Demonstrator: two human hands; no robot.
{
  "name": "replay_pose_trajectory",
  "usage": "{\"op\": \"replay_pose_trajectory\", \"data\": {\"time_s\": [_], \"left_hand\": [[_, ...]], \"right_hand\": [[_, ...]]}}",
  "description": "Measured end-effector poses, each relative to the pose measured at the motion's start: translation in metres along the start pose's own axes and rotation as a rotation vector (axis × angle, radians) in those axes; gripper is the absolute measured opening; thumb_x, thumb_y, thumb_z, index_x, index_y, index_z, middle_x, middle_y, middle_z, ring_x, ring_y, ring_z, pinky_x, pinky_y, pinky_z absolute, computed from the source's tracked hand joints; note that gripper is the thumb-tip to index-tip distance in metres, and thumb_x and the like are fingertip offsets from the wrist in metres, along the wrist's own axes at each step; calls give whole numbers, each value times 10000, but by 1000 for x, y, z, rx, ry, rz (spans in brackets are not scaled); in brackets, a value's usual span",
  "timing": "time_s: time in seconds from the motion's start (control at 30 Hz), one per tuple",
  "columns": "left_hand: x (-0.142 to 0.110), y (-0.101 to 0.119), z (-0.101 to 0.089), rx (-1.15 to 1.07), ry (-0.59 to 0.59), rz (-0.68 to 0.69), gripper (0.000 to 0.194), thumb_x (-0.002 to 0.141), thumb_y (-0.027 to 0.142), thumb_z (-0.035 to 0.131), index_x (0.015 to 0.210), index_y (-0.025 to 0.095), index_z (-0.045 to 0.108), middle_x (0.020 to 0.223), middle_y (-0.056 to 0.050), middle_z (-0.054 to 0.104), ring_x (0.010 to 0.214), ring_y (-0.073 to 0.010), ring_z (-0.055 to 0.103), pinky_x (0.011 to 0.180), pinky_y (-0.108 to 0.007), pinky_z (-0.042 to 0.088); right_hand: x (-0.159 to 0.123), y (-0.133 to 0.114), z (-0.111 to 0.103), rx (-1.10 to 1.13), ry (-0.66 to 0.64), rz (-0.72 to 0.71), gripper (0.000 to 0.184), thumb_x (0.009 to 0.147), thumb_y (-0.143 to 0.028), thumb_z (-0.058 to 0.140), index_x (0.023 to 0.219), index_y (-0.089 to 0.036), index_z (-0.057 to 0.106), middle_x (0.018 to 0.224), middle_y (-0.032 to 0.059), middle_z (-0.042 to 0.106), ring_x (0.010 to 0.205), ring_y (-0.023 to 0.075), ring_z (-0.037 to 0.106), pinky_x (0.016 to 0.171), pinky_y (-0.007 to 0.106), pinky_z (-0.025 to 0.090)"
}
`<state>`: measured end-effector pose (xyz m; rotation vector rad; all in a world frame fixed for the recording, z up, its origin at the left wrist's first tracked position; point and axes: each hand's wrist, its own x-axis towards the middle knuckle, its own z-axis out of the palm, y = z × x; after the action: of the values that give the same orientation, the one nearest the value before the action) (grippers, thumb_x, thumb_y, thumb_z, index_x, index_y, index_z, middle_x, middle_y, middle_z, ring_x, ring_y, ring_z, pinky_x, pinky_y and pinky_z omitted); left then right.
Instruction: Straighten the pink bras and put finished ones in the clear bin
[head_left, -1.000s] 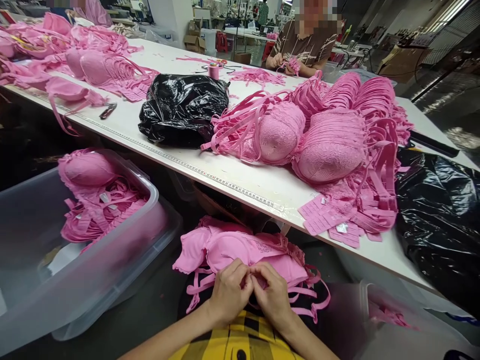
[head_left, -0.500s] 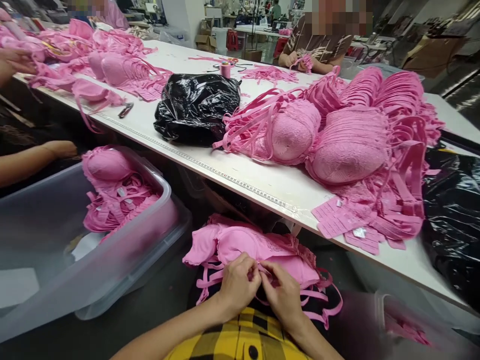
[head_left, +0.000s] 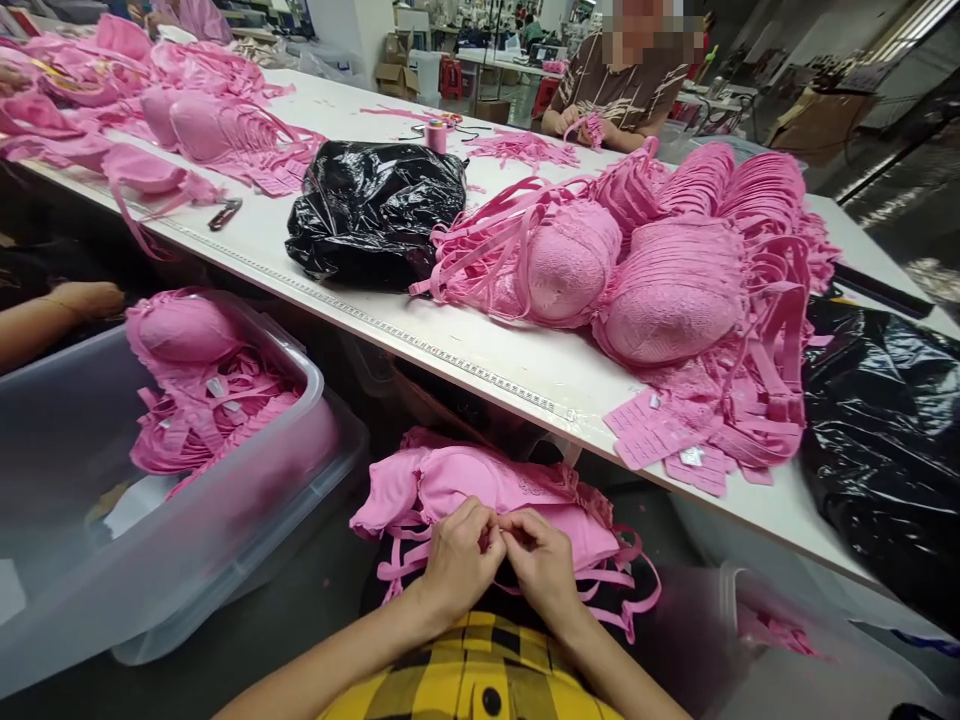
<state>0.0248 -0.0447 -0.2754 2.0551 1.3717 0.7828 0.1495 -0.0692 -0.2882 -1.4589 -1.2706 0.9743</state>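
Several pink bras (head_left: 457,480) lie across my lap, their straps hanging toward me and to the right. Just over the top one, my left hand (head_left: 465,555) is closed in a pinch. Its fingertips meet those of my right hand (head_left: 538,560), which is pinched too. Whatever sits between the fingers is too small and too covered to make out. Beyond my lap, a big row of nested pink bras (head_left: 667,290) with pink tags rests on the white table (head_left: 480,350).
A clear plastic bin (head_left: 300,440) with more pink bras stands at left. The table carries a black plastic bag (head_left: 375,210), a thread spool (head_left: 436,136), small snips (head_left: 225,214) and a tape measure (head_left: 420,345). A person (head_left: 622,90) sits across; another's arm (head_left: 60,310) shows at left.
My hands have drawn closer, with fingertips now meeting slightly above the bra. The view has shifted a little, so the table and bins appear farther left. The left neighbour's upper hand has mostly left the frame.
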Motion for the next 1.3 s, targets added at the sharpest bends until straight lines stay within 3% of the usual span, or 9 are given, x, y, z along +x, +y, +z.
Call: {"op": "replay_pose_trajectory", "data": {"time_s": [0.13,0.3,0.47,0.6,0.73,0.87,1.03,1.2,1.3], "left_hand": [[0,-5,-4,-11,-19,-17,130,774,122,466,674,172,532,646,-2,533,581,-129,504,546,-238,360],[2,-8,-8,-65,-56,-123,118,766,124,476,675,178,528,648,10,527,595,-126,501,561,-231,371],[0,-5,-1,-50,-47,-113,132,748,104,476,648,177,519,629,11,518,580,-123,493,544,-226,359],[-1,-3,1,28,-5,-39,131,742,88,470,664,173,532,640,1,536,572,-122,499,538,-230,352],[-2,-3,-3,88,1,-10,134,736,90,485,647,178,533,644,0,559,563,-119,508,520,-232,338],[-4,-2,-2,153,46,-31,138,747,96,488,649,179,537,631,0,564,547,-125,508,505,-244,331],[-5,-10,1,166,46,18,173,803,115,449,668,176,539,643,-6,557,563,-129,517,529,-246,359],[-4,-20,-2,131,21,-3,153,810,120,452,701,181,541,665,0,556,602,-129,531,560,-235,380],[-6,-19,0,142,30,30,165,821,126,440,696,181,533,655,-1,550,592,-129,529,554,-235,381]], "right_hand": [[3,0,1,160,-58,203,170,756,-311,613,821,-166,674,731,49,686,648,201,642,580,299,546],[-14,-2,-8,-193,-24,-215,323,775,-175,602,1097,-203,585,1020,94,628,956,222,595,818,344,525],[-17,6,-9,-257,-6,-373,210,839,-111,504,985,-211,618,861,61,660,804,178,629,726,288,537],[-10,6,-3,-9,35,-55,84,809,-243,584,780,-193,645,706,39,663,635,171,631,586,269,541],[-6,1,2,294,16,312,235,689,-388,708,737,-169,634,669,40,668,573,182,631,523,278,546],[-3,-1,7,245,85,279,251,646,-397,736,709,-168,654,669,38,664,618,180,625,593,281,540],[5,0,13,476,61,440,337,551,-410,799,688,-167,609,623,7,639,550,165,612,535,287,538],[-2,1,8,387,-103,449,305,671,-430,730,786,-174,608,615,-20,608,510,131,585,474,227,501],[-7,0,6,216,-98,319,282,742,-447,656,772,-167,649,629,17,632,517,144,582,491,241,502]]}}
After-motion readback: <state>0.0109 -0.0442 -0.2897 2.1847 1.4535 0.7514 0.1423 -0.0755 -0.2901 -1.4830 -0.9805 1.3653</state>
